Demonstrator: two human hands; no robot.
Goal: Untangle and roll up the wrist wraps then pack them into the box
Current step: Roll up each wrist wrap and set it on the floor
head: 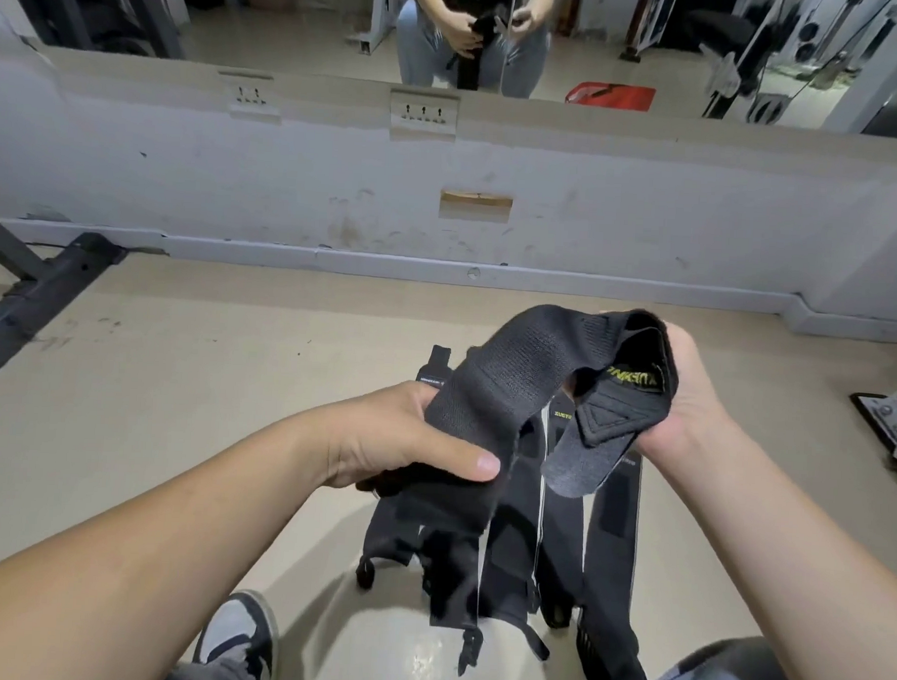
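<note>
A black wrist wrap (517,363) arches between my two hands above the floor. My left hand (406,435) grips its long hanging part, thumb across the fabric. My right hand (690,396) holds the other end, curled into a loose loop that shows yellow lettering and a stitched tab. Below them several more black wrist wraps (561,545) lie side by side on the floor, with thumb loops at their near ends. The red box (611,96) shows only as a reflection in the wall mirror.
A low grey wall with sockets (423,113) and a mirror above it faces me. A black steel machine base (42,291) crosses the floor at left. A bolted metal plate (895,416) sits at the right edge. My shoe (241,634) is at bottom left.
</note>
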